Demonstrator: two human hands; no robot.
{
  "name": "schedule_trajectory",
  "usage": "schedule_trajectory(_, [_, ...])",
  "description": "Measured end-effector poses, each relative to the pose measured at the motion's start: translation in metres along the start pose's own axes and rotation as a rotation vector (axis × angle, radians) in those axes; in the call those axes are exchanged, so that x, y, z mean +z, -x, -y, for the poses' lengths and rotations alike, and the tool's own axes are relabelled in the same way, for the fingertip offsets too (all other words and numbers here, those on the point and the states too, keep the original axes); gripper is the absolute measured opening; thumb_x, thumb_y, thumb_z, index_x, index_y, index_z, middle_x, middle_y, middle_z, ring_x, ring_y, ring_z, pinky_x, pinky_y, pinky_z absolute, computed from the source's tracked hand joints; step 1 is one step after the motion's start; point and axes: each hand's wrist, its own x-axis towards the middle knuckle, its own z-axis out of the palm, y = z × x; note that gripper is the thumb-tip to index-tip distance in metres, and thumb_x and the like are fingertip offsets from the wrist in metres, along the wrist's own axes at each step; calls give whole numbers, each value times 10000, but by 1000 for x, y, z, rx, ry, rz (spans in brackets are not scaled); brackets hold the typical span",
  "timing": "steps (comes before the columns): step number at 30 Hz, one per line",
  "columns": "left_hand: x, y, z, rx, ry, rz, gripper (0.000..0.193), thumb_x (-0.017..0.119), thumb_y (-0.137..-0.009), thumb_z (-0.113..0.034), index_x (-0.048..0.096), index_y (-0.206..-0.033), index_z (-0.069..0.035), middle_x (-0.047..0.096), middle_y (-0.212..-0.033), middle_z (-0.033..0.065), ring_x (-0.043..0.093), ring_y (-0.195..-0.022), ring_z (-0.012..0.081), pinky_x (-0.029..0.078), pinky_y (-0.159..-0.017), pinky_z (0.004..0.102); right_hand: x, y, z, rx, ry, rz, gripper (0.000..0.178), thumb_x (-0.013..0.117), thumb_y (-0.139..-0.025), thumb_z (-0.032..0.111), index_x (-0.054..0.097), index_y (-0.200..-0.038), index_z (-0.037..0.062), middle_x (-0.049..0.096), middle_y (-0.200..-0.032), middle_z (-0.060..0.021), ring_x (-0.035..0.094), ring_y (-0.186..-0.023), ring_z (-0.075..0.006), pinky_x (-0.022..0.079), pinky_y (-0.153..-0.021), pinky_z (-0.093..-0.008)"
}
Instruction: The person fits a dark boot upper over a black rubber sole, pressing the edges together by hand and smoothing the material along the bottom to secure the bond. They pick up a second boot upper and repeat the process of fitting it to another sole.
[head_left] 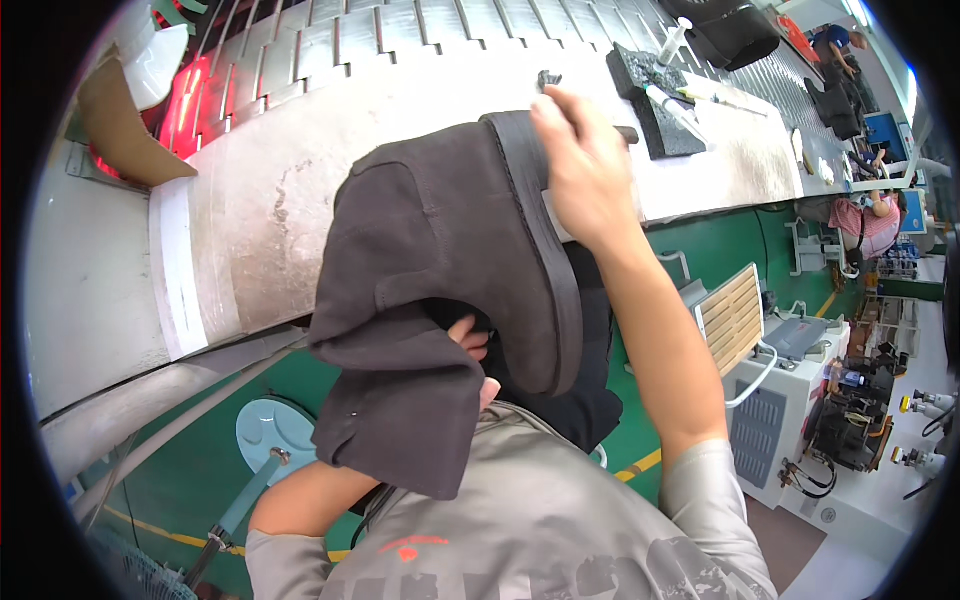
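Note:
A dark brown suede boot [450, 215] is held on its side over the table edge, its sole facing right and its toe pointing toward me. My left hand [470, 340] grips the boot around the folded shaft; only some fingers show, and the rest is hidden behind the suede. At the heel end of the sole is my right hand [590, 165], slightly blurred, with its fingers bent. A short dark rod end [627, 135] sticks out beside it; what it belongs to is hidden. Just past the fingertips lies a small crumpled black thing [548, 79].
A black block [655, 100] with white syringe-like tubes [677, 112] lies on the pale worktop [260, 230]. Beyond runs a slatted metal conveyor [420, 25] carrying a dark shoe [735, 35]. A cardboard piece [130, 115] stands at left, a blue stool [275, 430] below, machines [750, 410] at right.

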Motion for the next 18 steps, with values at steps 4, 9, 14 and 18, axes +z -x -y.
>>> schedule_trajectory(4, [5, -14, 12, 206, 44, 4, 854, 541, -1137, -267, -11, -1712, 38, 290, -1713, 266, 342, -1603, 353, 312, -1299, 462, -1, -14, 22, 11, 235, 324, 659, 747, -969, 465, 647, -1342, -70, 722, -1260, -304, 711, -1160, -413, 532, -1044, -453])
schedule_trajectory(9, [2, 4, -19, 144, 251, -11, 846, 511, -1122, -165, -63, -1723, -7, 134, -1786, 197, 144, -1673, 352, 174, -1343, 491, -23, 30, 69, -189, 0, 194, 566, 876, -906, 317, 601, -1280, -6, 713, -1149, -177, 704, -1019, -233, 568, -905, -380])
schedule_trajectory(14, [-46, 33, -99, 353, -535, -104, 984, 684, -987, -488, 235, -1691, 33, 263, -1758, 223, 184, -1660, 364, 105, -1347, 473, -49, 43, 119, -547, -397, -39, 760, 695, -1020, 594, 483, -1422, -15, 600, -1407, -242, 626, -1312, -325, 504, -1145, -447])
schedule_trajectory(18, [-67, -8, -63, 517, -168, -210, 1033, 798, -924, -480, 283, -1672, 11, 328, -1727, 187, 260, -1629, 332, 167, -1335, 465, -37, 38, 122, -264, -756, 152, 734, 529, -1096, 609, 461, -1436, -38, 595, -1426, -297, 623, -1339, -368, 506, -1155, -492])
